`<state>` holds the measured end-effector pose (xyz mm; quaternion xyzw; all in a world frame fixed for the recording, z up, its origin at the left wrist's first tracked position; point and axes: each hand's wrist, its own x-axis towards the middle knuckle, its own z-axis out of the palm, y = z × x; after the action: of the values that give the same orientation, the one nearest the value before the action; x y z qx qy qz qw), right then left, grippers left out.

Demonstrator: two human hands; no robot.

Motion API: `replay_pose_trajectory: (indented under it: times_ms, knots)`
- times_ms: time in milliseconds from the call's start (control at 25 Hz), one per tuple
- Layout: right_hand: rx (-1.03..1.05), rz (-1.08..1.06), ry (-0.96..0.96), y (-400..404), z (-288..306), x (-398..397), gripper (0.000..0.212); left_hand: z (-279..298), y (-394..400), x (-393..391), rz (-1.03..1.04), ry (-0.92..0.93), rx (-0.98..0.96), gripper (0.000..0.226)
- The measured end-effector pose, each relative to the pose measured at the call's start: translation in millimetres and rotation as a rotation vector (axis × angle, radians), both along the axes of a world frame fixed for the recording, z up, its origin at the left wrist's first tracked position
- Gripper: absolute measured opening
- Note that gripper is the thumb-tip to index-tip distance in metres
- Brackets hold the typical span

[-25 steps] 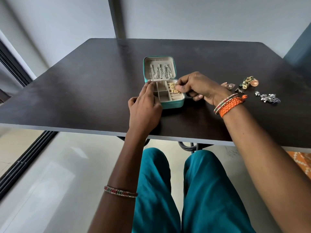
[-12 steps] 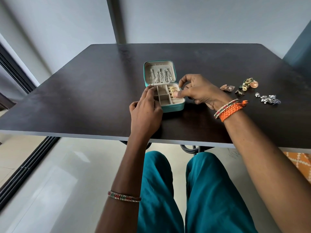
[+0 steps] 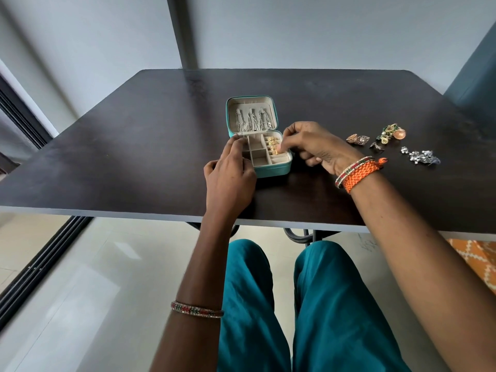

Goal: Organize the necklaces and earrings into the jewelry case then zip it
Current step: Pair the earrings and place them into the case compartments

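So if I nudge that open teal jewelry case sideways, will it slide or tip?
Probably slides: the jewelry case sits flat on the smooth dark table. The upright lid may make it slightly back-heavy. The left hand rests against its front-left corner, likely steadying it.

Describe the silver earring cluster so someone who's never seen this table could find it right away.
On the dark table, look right of the teal jewelry case to the loose pieces. The silver cluster lies farthest right, the only all-silver piece beside gold and copper-toned ones.
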<state>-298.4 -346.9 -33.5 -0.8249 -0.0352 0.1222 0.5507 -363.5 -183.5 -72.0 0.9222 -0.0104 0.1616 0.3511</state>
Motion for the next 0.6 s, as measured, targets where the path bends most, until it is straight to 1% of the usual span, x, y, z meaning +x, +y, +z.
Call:
replay_pose_trajectory:
  times_ms: [280,400,480,600]
  knots:
    - [-0.044,-0.007,0.026,1.4,-3.3,3.4,0.024,-0.7,-0.1,0.6,-0.005,-0.002,0.004,0.044]
    - [-0.031,-0.008,0.022,1.2,-2.8,1.7,0.023,-1.3,-0.2,0.3,0.005,-0.015,0.005,0.042]
    - [0.033,-0.024,0.026,-1.1,-0.7,-0.9,0.018,-1.9,-1.2,-0.9,0.012,-0.032,0.019,0.04]
    - [0.219,-0.096,0.049,-4.4,1.1,-4.6,0.015,-2.7,-0.6,0.2,0.018,-0.059,0.049,0.038]
